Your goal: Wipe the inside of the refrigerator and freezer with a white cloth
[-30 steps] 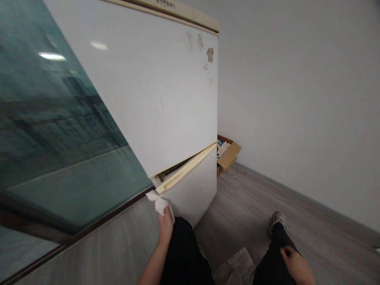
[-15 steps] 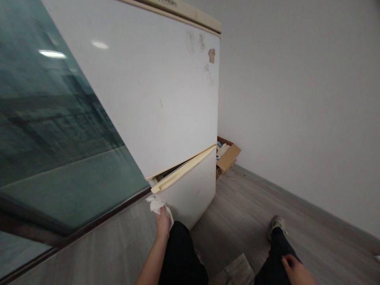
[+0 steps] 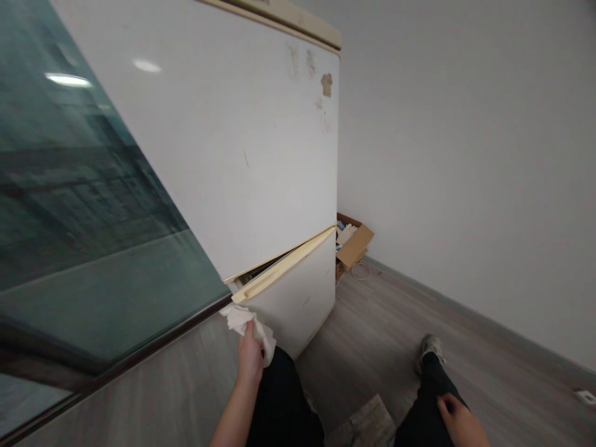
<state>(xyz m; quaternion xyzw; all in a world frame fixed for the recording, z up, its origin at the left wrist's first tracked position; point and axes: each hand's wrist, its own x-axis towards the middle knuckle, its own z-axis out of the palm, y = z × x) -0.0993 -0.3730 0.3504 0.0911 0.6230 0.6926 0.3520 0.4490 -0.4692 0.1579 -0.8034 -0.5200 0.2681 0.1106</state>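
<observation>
Swung slightly nearer to its frame than a second ago, the lower fridge door [image 3: 298,298] leaves a wedge-shaped gap beneath the upper fridge door [image 3: 223,143]. At the lower door's top left corner is a crumpled white cloth [image 3: 239,315]; the left hand [image 3: 251,355] has its grip clamped on it, though I cannot tell whether cloth meets door. Well right of that door, the right hand [image 3: 460,422] lies by the right leg [image 3: 421,410], fingers curled, its grip unclear. Behind the door's right edge sits an open cardboard box [image 3: 356,245].
</observation>
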